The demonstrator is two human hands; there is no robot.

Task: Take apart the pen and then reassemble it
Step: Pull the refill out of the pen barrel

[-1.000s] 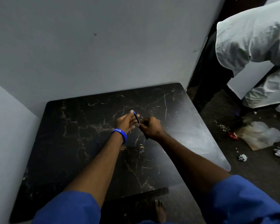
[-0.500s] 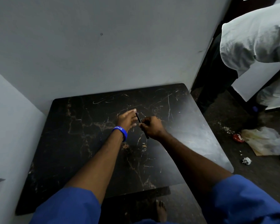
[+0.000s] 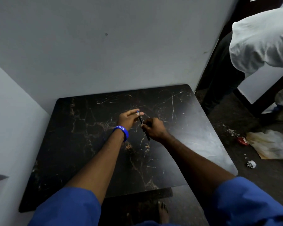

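The pen (image 3: pixel 143 126) is being held above the dark table (image 3: pixel 91 144), its upper end now being pinched by the left hand (image 3: pixel 127 119) with fingers straighter than a second ago, its lower barrel being gripped in the closed right hand (image 3: pixel 154 129). A part is probably being pulled or twisted (too small to confirm). No containers are being shown.

Blue short sleeves (image 3: pixel 67 207) cover both upper arms; a blue wristband (image 3: pixel 122 131) with white lettering circles the left wrist.
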